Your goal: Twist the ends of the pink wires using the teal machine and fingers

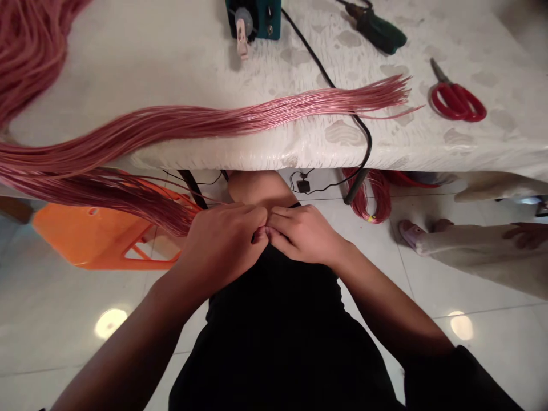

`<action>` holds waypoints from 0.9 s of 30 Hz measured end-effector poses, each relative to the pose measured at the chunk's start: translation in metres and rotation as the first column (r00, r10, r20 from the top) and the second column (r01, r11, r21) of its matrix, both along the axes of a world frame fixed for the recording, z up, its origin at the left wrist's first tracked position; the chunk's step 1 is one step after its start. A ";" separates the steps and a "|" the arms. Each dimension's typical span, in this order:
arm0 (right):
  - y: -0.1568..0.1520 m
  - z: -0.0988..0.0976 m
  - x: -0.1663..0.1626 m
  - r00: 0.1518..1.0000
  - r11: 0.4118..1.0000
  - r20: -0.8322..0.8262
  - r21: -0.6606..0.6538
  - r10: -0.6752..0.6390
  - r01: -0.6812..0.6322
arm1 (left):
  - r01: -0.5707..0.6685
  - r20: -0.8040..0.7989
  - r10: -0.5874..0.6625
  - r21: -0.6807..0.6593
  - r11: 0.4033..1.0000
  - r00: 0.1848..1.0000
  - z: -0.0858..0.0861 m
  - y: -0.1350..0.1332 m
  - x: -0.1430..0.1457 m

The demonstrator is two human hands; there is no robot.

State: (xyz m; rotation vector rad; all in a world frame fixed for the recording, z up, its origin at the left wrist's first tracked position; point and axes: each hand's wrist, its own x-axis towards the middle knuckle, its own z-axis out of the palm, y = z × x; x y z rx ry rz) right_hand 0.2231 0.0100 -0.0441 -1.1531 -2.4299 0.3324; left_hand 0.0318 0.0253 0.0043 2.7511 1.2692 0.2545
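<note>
My left hand (226,234) is closed round the end of a bundle of thin pink wires (145,200) that hangs over the table edge from the left. My right hand (303,234) is pinched against the left fingertips, over my lap. A sliver of pink shows between the fingers; what exactly the right fingertips grip is mostly hidden. On the table, a second long bundle of pink wires (240,120) stretches to the right along the front edge, its cut ends fanned out.
A teal device with a clip (252,23), a green-handled tool (379,31) and red-handled scissors (458,103) lie on the table (180,51). A black cable (317,57) crosses it. Below are an orange stool (85,234), a wire coil (377,200) and another person's leg (479,245).
</note>
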 end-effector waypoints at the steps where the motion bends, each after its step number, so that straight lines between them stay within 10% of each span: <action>1: 0.001 0.000 0.000 1.000 1.000 -0.003 0.000 0.004 -0.004 | 0.001 -0.016 -0.001 -0.004 1.000 1.000 0.000 0.000 0.000; 14: 0.000 -0.005 -0.011 0.988 0.990 -0.073 -0.041 -0.135 0.133 | 0.026 -0.020 -0.028 -0.105 0.994 0.999 0.005 0.007 -0.003; 27: 0.014 -0.020 -0.013 1.000 0.999 0.000 0.036 0.001 -0.001 | -0.055 -0.009 0.055 -0.252 0.966 0.998 -0.010 0.013 -0.011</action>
